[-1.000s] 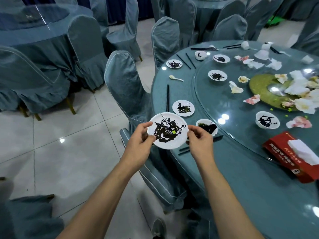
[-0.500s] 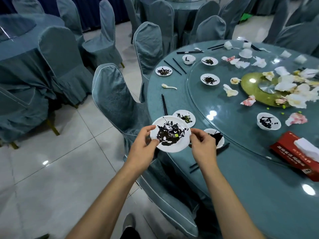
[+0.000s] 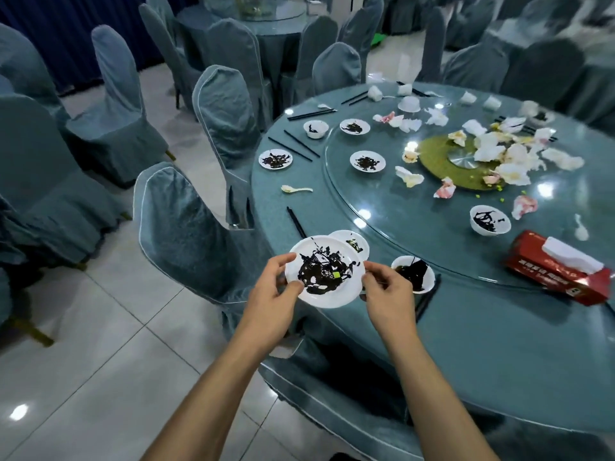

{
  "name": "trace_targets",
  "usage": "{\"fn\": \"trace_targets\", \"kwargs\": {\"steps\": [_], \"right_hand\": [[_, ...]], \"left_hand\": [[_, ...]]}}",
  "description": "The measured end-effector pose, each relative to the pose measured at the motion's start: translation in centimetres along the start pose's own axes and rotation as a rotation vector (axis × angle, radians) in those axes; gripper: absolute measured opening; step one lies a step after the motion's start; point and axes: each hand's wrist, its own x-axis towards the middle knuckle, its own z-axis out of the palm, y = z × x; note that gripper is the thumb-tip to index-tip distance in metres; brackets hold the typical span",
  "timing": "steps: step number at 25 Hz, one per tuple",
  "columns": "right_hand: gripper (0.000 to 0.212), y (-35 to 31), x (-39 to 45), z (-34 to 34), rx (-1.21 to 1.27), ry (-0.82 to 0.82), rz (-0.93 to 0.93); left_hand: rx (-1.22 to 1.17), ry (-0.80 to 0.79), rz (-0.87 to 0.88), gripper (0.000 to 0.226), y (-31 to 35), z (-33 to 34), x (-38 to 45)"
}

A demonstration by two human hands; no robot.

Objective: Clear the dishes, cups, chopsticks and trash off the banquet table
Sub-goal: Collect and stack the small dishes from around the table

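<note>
- Your held white sauce-smeared plate hides most of the white plate behind it.
- Red tissue box lettering too blurry to read.
- Round teal banquet table cut off at right edge.

Held plate now overlapping the table's near plate.

I have one view only, a wide-angle camera worn on the head, looking forward and down over both forearms toward the near edge of the round surface. It sits close above the hands, which fill the lower middle, and it faces across the surface to the right, with chairs and floor falling away on the left. Straight lines bow toward the edges.
</note>
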Motion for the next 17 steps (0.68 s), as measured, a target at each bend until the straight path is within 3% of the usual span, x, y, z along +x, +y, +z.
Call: {"fn": "trace_targets", "kwargs": {"steps": [11,17], "right_hand": [[0.020,2.2,5.5,1.6,-0.008,0.143,0.099],[0.022,4.9,10.9,2.9,0.079,0.197,0.171]], "left_hand": [[0.052,-0.170,-0.043,0.041,-1.0,1.1,7.5],[0.124,-0.163,-0.090,0.039,-0.9,3.6,13.4]]}}
